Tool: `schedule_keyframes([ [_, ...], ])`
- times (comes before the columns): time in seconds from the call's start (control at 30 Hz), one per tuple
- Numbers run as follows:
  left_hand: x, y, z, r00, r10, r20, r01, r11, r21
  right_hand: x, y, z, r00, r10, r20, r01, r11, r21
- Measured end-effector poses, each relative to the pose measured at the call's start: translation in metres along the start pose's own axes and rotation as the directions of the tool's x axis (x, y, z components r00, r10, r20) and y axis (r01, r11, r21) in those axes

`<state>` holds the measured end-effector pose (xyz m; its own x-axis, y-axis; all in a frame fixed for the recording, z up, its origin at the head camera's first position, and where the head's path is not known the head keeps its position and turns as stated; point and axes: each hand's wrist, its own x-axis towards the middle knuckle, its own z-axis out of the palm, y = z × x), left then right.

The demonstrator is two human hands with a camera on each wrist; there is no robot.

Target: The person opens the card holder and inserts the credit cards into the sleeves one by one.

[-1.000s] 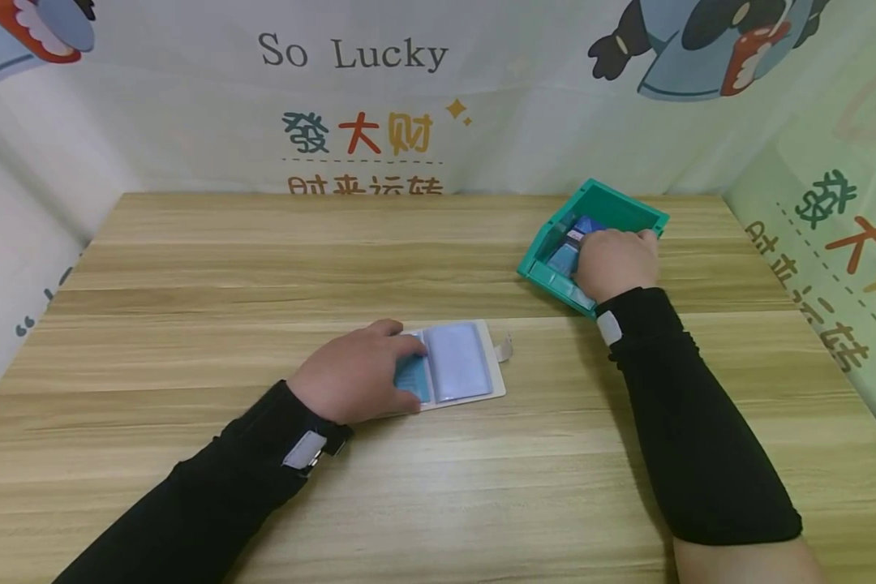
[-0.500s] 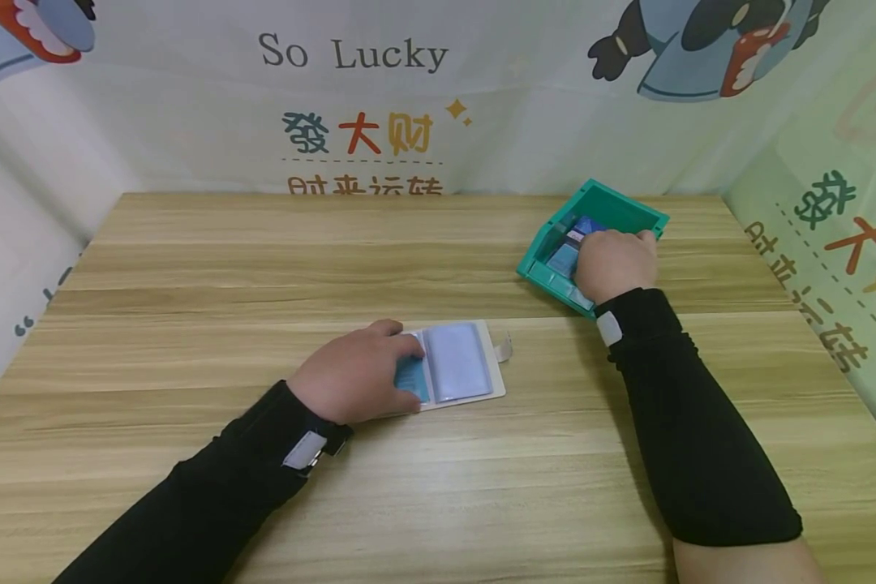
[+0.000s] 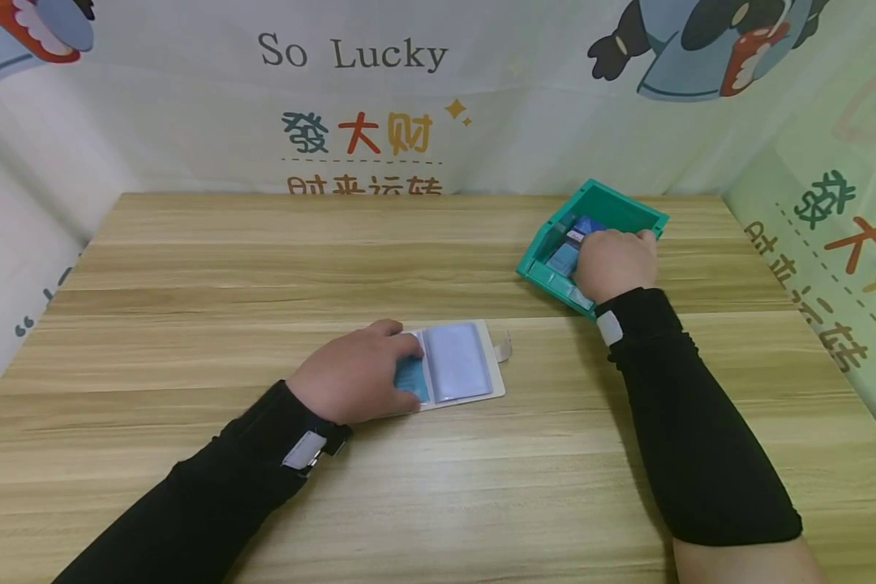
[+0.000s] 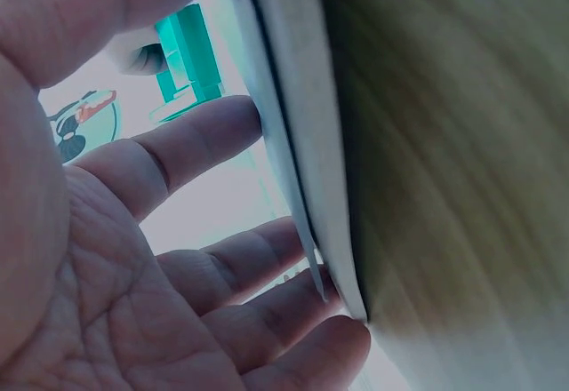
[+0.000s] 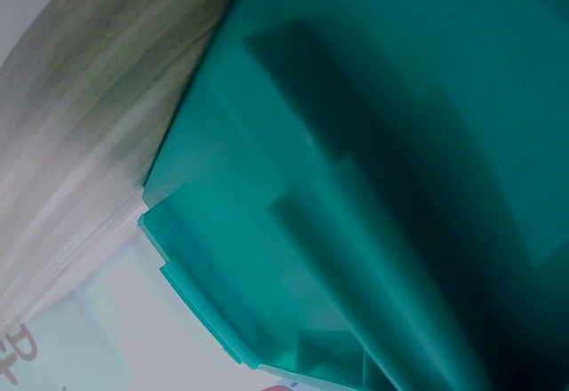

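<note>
A small card holder lies spread flat on the table, its right page a clear sleeve and its left page showing a blue card. My left hand rests over the left page, thumb at the near edge and fingers spread. Seen from the left wrist, the fingertips touch the holder's pages. My right hand reaches down into a green plastic bin at the back right, beside blue cards or packets. Its fingertips are hidden inside; I cannot tell whether they hold anything.
The wooden table runs back to a printed cloth backdrop, with more cloth at both sides. The holder's strap sticks out to its right. The bin's walls rise around the right hand.
</note>
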<state>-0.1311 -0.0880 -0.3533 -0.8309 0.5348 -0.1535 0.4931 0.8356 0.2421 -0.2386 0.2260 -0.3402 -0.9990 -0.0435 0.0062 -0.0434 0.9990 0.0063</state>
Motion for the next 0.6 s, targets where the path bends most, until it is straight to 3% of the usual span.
schedule_keyframes([
  [0.6,-0.0001,0.0008,0.0005,1.000,-0.014,-0.004,0.014,1.000,-0.001,0.0046,0.0009,0.0008,1.000,0.022,0.021,-0.022,1.000,-0.003],
])
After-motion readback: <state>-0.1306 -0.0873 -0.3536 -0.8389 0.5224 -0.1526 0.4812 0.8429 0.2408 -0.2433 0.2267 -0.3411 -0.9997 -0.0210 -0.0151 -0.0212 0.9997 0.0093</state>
